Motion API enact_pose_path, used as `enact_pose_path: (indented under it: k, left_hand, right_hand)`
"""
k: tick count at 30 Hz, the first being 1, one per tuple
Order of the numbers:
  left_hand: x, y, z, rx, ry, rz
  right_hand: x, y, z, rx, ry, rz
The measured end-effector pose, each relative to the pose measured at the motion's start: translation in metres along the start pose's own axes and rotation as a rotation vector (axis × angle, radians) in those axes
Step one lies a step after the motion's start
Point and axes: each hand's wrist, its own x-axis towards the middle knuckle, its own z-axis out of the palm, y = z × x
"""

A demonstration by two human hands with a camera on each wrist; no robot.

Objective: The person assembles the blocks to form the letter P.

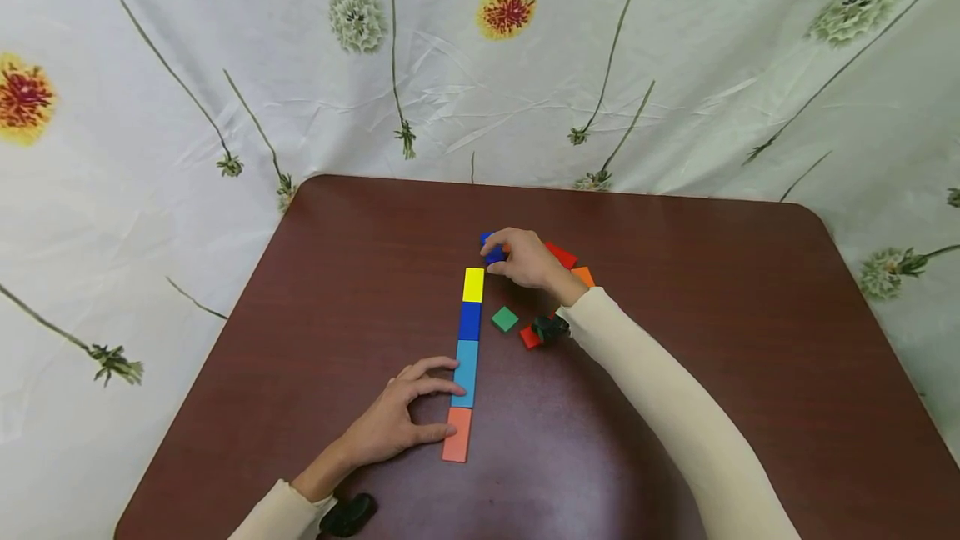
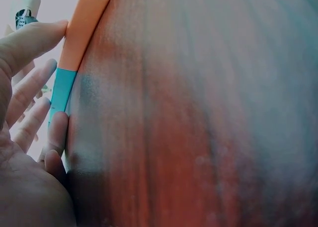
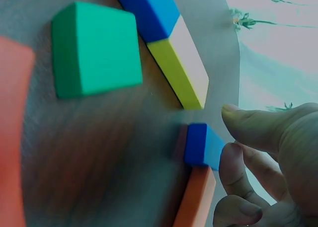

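Note:
A straight row of flat blocks runs away from me: a salmon block [image 1: 457, 440], a light blue block [image 1: 468, 369], a blue block [image 1: 469, 321] and a yellow block [image 1: 473, 284] at the far end. Beside it, my left hand [image 1: 386, 419] lies with fingers spread, its thumb touching the salmon block and fingertips at the light blue one. Just beyond the yellow end, my right hand [image 1: 528, 261] hovers over a loose blue block [image 3: 202, 145], thumb and fingertips parted close to it. An orange block [image 3: 196, 199] adjoins that blue block, mostly hidden by the hand in the head view.
Right of the row sits a green block [image 1: 505, 319], with a red block [image 1: 530, 337] partly under the right wrist camera [image 1: 550, 328]. Another red block [image 1: 560, 254] and an orange one [image 1: 583, 276] lie behind the right wrist. A flowered cloth [image 1: 450, 90] hangs beyond the brown table [image 1: 360, 257].

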Motion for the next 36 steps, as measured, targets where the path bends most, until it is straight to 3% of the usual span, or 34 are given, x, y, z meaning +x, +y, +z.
enact_pose_path:
  k: [8, 18, 36]
  left_hand:
    - [-0.001, 0.000, -0.001, -0.001, 0.005, 0.013]
    - [-0.001, -0.001, -0.001, -0.002, 0.004, 0.010]
    - [-0.002, -0.002, -0.001, -0.002, 0.002, 0.016]
  right_hand:
    - [0.009, 0.006, -0.007, -0.067, -0.014, 0.039]
    - [0.011, 0.011, -0.004, -0.046, -0.036, 0.061]
    - [0.014, 0.010, 0.004, -0.066, 0.004, 0.082]
